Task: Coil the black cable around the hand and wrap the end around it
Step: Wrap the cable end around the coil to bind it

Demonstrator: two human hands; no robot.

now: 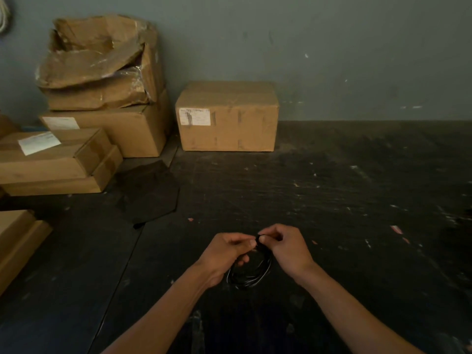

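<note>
cable: I see the black cable (251, 273) already looped into a round coil, hanging just below the point where both hands meet, over the dark scuffed floor (344, 200).
left hand: my left hand (224, 254) grips the left side of the coil, fingers curled round the strands, thumb pressing near the top.
right hand: my right hand (286, 247) pinches the top of the coil between thumb and fingertips, touching the left thumb.
wrap: a tight black bunch sits right at the pinch; can't tell how many turns.
beyond grip: sealed cardboard box (227, 117) well past the hands against the wall (332, 47); stacked boxes (102, 98) far off to the left of it; black sheet (146, 191) between stack and hands.
</note>
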